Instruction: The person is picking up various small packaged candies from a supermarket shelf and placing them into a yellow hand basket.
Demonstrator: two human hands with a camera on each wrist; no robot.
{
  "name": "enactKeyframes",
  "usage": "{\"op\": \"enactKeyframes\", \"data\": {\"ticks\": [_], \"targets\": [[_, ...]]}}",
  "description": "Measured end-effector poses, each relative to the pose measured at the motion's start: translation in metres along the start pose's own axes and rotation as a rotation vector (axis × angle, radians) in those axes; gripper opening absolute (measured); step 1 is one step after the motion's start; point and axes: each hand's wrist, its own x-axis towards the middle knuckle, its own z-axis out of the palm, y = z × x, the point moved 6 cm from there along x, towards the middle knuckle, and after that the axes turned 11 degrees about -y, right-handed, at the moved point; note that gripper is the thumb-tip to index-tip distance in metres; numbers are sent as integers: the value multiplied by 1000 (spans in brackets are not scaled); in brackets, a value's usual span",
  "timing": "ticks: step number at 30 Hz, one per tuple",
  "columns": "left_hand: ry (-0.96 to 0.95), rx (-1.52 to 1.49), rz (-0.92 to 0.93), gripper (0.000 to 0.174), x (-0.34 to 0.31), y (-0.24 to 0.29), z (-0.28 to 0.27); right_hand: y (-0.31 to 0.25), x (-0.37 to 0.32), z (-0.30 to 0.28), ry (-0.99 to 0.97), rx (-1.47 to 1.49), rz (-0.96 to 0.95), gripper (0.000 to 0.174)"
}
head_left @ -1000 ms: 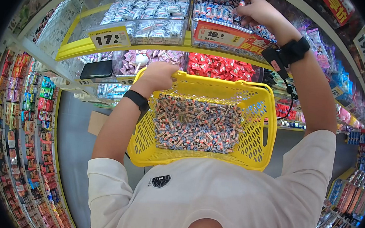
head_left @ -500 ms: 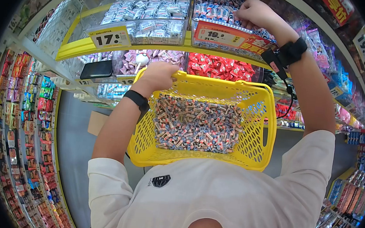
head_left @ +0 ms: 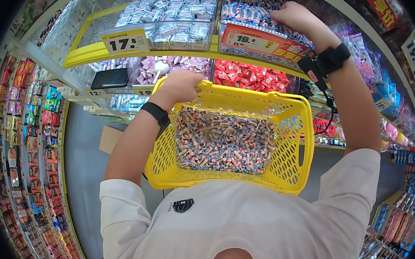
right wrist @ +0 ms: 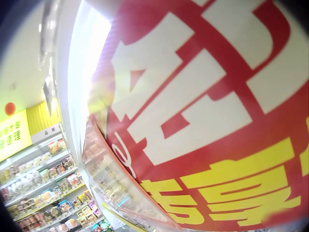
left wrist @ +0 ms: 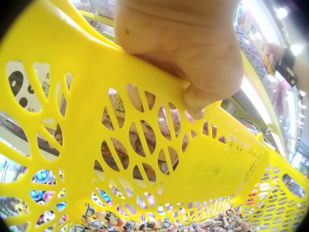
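Note:
My left hand [head_left: 179,85] grips the near-left part of the back rim of a yellow shopping basket [head_left: 293,105]. In the left wrist view, the thumb and palm of the left hand [left wrist: 193,63] lie over that rim. Inside the basket a layer of small twist-wrapped candies [head_left: 223,143] covers the bottom. My right hand [head_left: 298,21] reaches over a red price sign [head_left: 250,39] into a clear bin of blue-and-white wrapped candies [head_left: 244,14]. Its fingertips point down among these candies and are mostly hidden, so I cannot tell whether they hold one. The right wrist view is filled by the red sign [right wrist: 193,121].
Left of that bin stands another bin of white wrapped candies [head_left: 166,7] with a yellow price tag [head_left: 124,44]. Below are purple candies [head_left: 146,70], red candies [head_left: 251,76] and a black phone [head_left: 110,79]. Snack shelves [head_left: 33,149] run along the left.
The right hand has shifted slightly down and right within the candy bin, its fingers now lower among the candies. The left hand and basket stay where they were.

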Motion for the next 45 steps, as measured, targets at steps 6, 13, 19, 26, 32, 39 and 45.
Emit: {"op": "enactKeyframes", "data": {"ticks": [6,13,19,26,32,39,45], "targets": [[11,-7,16,17,0,0,0,-7,-2,8,-80,27,-30,38],[14,-8,22,18,0,0,0,1,9,11,-96,62,-121,32],[17,-3,18,17,0,0,0,-3,6,8,-18,-74,-135,23],[13,-5,10,16,-1,1,-1,25,22,14,32,142,-155,18],[23,0,19,17,0,-1,1,25,21,12,7,193,-145,20],[15,-2,17,17,-1,1,-1,18,16,10,0,62,-84,26],[21,3,19,17,0,0,0,-6,2,8,29,-35,-168,29]]}}
